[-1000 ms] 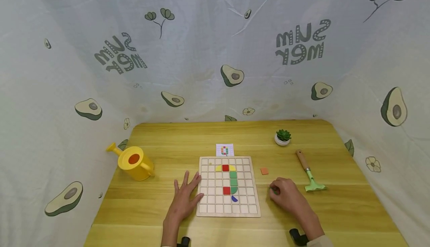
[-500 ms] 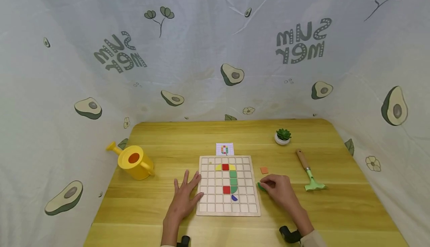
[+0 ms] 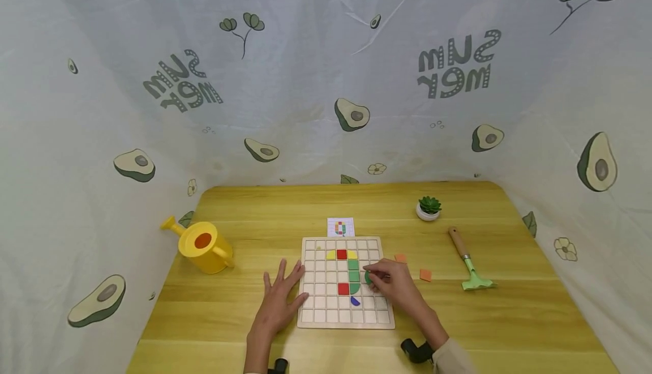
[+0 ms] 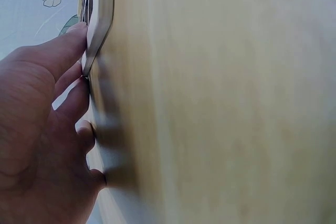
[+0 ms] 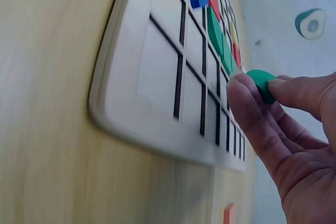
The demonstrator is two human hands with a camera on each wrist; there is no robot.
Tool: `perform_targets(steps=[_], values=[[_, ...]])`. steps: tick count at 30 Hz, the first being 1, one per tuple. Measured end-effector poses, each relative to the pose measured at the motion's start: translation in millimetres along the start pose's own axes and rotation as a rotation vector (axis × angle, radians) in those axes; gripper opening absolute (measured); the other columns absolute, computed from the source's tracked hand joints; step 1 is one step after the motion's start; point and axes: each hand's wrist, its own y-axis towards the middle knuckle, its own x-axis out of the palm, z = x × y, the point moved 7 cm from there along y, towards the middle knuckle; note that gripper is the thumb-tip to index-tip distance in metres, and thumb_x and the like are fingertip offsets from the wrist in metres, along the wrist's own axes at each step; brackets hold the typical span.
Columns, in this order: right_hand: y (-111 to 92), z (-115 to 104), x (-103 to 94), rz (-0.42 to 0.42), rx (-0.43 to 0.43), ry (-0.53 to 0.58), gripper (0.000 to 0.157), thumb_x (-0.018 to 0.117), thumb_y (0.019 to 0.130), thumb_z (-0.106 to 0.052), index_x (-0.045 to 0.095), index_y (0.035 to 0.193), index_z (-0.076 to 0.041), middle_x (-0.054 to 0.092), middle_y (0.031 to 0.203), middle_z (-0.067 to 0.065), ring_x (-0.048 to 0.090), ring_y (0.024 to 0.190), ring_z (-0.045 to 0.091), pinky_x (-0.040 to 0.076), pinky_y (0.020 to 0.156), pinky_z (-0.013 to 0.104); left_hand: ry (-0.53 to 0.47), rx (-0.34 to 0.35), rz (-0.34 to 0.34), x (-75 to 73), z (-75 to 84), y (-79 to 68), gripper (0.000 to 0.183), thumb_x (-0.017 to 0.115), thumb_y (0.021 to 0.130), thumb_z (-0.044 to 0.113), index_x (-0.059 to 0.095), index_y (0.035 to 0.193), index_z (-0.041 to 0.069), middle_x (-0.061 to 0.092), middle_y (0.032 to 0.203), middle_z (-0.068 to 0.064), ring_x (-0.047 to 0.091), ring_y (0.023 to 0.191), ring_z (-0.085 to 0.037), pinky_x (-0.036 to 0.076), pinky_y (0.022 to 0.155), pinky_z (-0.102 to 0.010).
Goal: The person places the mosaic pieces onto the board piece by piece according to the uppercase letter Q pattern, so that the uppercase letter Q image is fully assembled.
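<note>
A square wooden grid board [image 3: 320, 317] lies on the table, with red, yellow and green tiles set in some of its cells. A small blue piece [image 3: 355, 301] rests on the board below the lowest green tile. My left hand [image 3: 277, 300] is spread flat at the board's left edge, fingertips and thumb touching it. Over the right columns of the board, my right hand [image 3: 397, 286] pinches a green tile with a rounded edge [image 5: 261, 84] between thumb and fingers. A printed pattern card [image 3: 340, 227] lies at the board's far edge.
Two orange tiles lie right of the board, one partly behind my right hand and the other an orange square [image 3: 425, 274]. A yellow watering can [image 3: 206, 248] stands at left. Toward the right are a potted succulent [image 3: 429, 209] and a small garden rake [image 3: 470, 263].
My right hand has moved left from the table to over the board, carrying the green tile. This uncovers a second orange tile. My left hand has stayed in place.
</note>
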Motion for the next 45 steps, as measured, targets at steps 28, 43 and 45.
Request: perform_targets(steps=[28,43,45], values=[[31,-22,69.6,-0.202,-0.055,0.027,0.007,0.078,0.095,0.003,0.082,0.094,-0.002,0.074,0.086,0.002,0.068,0.068,0.006,0.059,0.062,0.018,-0.003,-0.002,-0.014,1.7,-3.1,0.9,0.063,0.076,0.101,0.023,0.054,0.159,0.008,0.043,0.17,-0.005,0.016,0.165,-0.043,-0.007,0.128,-0.075],[32,-36,80.1,-0.123,-0.103,-0.19,0.008,0.084,0.089,0.004,0.081,0.084,-0.002,0.064,0.078,-0.004,0.056,0.074,0.004,0.054,0.063,0.02,0.005,-0.001,-0.005,0.4,-1.3,0.1,0.063,0.076,0.101,0.022,0.054,0.159,0.008,0.043,0.17,-0.006,0.017,0.165,-0.043,-0.006,0.128,-0.075],[32,-37,80.8,-0.115,-0.111,-0.202,0.008,0.084,0.088,0.004,0.081,0.084,-0.002,0.064,0.078,-0.003,0.056,0.074,0.005,0.054,0.063,0.02,0.008,0.001,-0.002,0.0,-1.0,0.3,0.063,0.076,0.101,0.022,0.054,0.159,0.007,0.043,0.17,-0.006,0.018,0.164,-0.043,-0.006,0.128,-0.075]])
